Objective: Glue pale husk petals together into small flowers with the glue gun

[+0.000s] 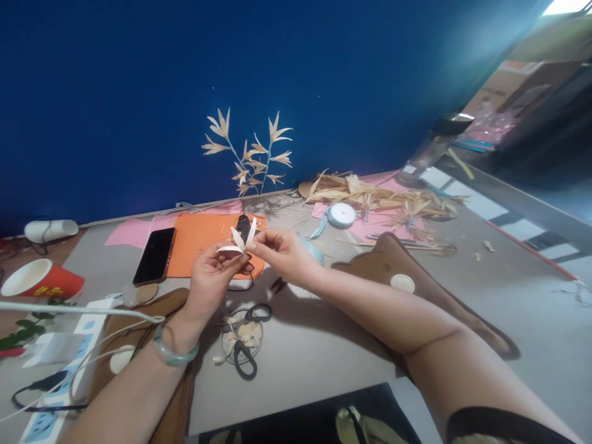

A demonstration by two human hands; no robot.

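Note:
Between my two hands is a small husk flower [244, 240] with pale, pointed petals spreading upward. My left hand [216, 269] pinches it low at its base. From the right, the fingertips of my right hand [277, 248] close on a petal near the base. Below my hands, black-handled scissors [246, 359] lie across a round clear dish [250, 336] holding cut husk pieces. An orange sheet [187, 250] is spread behind my hands, with a small black object [242, 226] on it. Two stems of finished husk flowers [259, 151] stand against the blue wall.
A phone [155, 254] lies left of the orange sheet. Ribbon on a white spool [341, 215] sits near dried corn husks [370, 192] and pink paper [365, 228]. At left are a red paper cup [44, 279], a power strip [87, 333] and cables. A brown mat [428, 296] lies under my right arm.

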